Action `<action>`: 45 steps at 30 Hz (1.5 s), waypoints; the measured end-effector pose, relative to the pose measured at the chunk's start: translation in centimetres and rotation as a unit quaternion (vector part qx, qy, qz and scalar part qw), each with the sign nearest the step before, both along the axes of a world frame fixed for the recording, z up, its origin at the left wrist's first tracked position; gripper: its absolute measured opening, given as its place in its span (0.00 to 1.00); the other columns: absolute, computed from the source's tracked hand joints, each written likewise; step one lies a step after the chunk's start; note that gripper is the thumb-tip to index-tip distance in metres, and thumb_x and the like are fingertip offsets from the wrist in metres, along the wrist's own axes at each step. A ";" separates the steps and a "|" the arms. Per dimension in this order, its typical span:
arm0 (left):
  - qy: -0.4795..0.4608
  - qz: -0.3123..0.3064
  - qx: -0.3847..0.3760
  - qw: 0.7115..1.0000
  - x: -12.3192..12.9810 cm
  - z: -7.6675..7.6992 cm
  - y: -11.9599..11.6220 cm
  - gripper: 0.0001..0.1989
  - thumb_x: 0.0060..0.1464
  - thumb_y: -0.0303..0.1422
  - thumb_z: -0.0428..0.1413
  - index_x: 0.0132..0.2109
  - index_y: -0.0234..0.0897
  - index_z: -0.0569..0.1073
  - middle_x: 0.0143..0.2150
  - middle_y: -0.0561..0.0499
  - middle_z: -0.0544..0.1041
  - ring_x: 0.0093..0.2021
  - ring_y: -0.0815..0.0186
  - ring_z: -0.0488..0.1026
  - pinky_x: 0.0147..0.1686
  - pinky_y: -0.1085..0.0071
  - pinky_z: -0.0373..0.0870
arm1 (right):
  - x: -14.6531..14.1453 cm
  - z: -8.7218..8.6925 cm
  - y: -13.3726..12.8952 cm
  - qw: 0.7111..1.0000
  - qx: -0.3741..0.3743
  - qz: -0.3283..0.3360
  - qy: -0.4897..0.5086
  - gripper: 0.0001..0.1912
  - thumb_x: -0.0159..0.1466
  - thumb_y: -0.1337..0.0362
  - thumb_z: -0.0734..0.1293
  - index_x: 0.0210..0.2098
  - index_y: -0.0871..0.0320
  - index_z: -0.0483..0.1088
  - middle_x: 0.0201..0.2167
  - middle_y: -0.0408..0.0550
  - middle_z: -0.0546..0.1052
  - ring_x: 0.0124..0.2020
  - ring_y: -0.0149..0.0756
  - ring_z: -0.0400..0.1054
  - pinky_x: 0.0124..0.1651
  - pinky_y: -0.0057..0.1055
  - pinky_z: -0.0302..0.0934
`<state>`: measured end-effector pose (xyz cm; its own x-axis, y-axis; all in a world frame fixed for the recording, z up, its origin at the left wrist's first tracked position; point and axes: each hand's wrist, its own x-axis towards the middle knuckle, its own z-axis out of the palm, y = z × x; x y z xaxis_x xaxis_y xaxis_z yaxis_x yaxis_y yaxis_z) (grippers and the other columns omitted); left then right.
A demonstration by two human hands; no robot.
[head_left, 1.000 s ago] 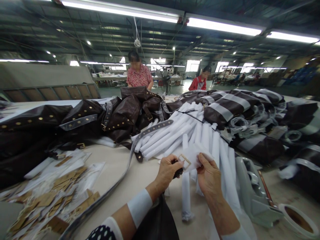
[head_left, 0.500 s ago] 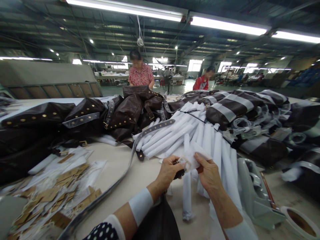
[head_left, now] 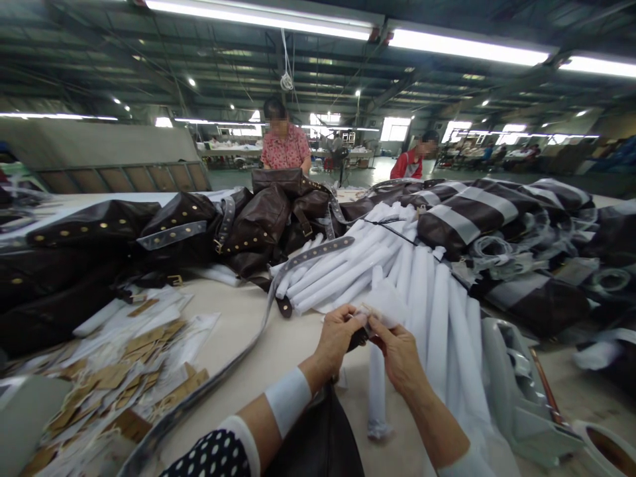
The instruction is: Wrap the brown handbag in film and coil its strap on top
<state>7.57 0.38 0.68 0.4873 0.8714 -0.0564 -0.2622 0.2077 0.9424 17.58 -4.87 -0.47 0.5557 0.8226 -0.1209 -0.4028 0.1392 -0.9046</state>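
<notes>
So the white paper sheet [head_left: 391,300] sat just below frame centre, flaring up and right from both hands' fingertips, right hand [head_left: 399,351] pinching its lower edge. Left hand [head_left: 336,339] gripped a dark strap piece [head_left: 358,338] there too; couldn't tell its long axis.

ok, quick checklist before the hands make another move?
1. Left hand gripping the dark piece: ok.
2. Right hand pinching the white sheet: ok, fingertips close to the left hand's.
3. Sheet fully folded down: not ok, a flap stands out past the fingertips.
4. What's under the sheet: cannot tell, fingers cover it.
5. Studded strap apart from both hands: ok, lies to their left.
6. Tape dispenser apart from right hand: ok.
</notes>
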 end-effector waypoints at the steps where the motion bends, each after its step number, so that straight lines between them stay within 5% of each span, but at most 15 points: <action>1: -0.005 -0.002 0.004 1.000 -0.1 -0.1 0.1 0.17 0.40 0.43 0.59 0.30 0.32 0.70 0.22 0.53 0.71 0.20 0.70 0.66 0.22 0.74 0.65 | -0.2 -0.2 0.2 1.000 -0.006 -0.008 0.001 0.19 0.39 0.56 0.78 0.28 0.59 0.77 0.26 0.45 0.79 0.26 0.33 0.69 0.30 0.30 0.64; 11: -0.058 0.002 0.007 0.998 -1.2 -2.8 1.8 0.16 0.49 0.43 0.58 0.35 0.33 0.73 0.29 0.52 0.72 0.30 0.68 0.67 0.34 0.73 0.64 | -0.3 -1.0 2.0 0.999 -0.027 0.043 0.007 0.20 0.39 0.54 0.78 0.28 0.60 0.77 0.26 0.45 0.79 0.29 0.33 0.70 0.37 0.30 0.66; 19: -0.085 -0.010 -0.025 0.996 -1.6 -4.3 2.8 0.16 0.45 0.42 0.59 0.36 0.32 0.74 0.30 0.51 0.74 0.32 0.67 0.68 0.39 0.70 0.64 | -0.3 -1.4 3.0 0.997 -0.026 0.073 -0.001 0.18 0.42 0.54 0.77 0.28 0.59 0.77 0.30 0.46 0.79 0.33 0.34 0.71 0.41 0.30 0.65; 30: 0.027 -0.010 0.033 0.999 -4.4 -4.8 4.1 0.17 0.44 0.42 0.58 0.35 0.32 0.77 0.33 0.49 0.75 0.34 0.65 0.67 0.37 0.71 0.62 | -1.5 -3.9 4.4 0.995 -0.048 0.082 0.006 0.21 0.40 0.50 0.77 0.26 0.59 0.76 0.32 0.47 0.77 0.35 0.36 0.68 0.36 0.31 0.64; 33: 0.054 0.005 0.053 0.997 -4.8 -5.1 4.4 0.16 0.44 0.42 0.56 0.33 0.32 0.76 0.32 0.50 0.74 0.34 0.65 0.66 0.36 0.71 0.62 | -2.2 -4.7 4.7 0.996 -0.042 0.084 0.000 0.22 0.42 0.52 0.76 0.33 0.58 0.74 0.35 0.47 0.77 0.37 0.37 0.69 0.38 0.32 0.64; 38: 0.086 0.038 0.061 0.994 -5.0 -6.4 5.0 0.17 0.48 0.44 0.53 0.33 0.33 0.74 0.28 0.52 0.69 0.30 0.67 0.63 0.30 0.73 0.60 | -3.2 -6.5 5.3 0.988 -0.024 0.042 -0.147 0.33 0.48 0.56 0.73 0.49 0.57 0.61 0.38 0.48 0.77 0.39 0.39 0.72 0.46 0.38 0.65; 42: 0.113 0.060 0.066 0.990 -5.4 -7.5 5.5 0.17 0.49 0.44 0.52 0.30 0.33 0.71 0.25 0.53 0.65 0.28 0.68 0.61 0.27 0.74 0.58 | -3.6 -7.1 5.7 0.919 -0.029 0.031 -0.392 0.18 0.60 0.53 0.60 0.44 0.58 0.62 0.39 0.54 0.76 0.41 0.41 0.72 0.45 0.39 0.65; 45: 0.133 0.069 0.073 0.986 -5.8 -8.0 5.7 0.15 0.50 0.43 0.51 0.28 0.34 0.69 0.23 0.54 0.63 0.26 0.69 0.60 0.26 0.74 0.57 | -3.9 -6.9 6.0 0.876 -0.037 0.038 -0.480 0.16 0.61 0.54 0.56 0.40 0.57 0.64 0.38 0.55 0.76 0.40 0.43 0.71 0.45 0.39 0.63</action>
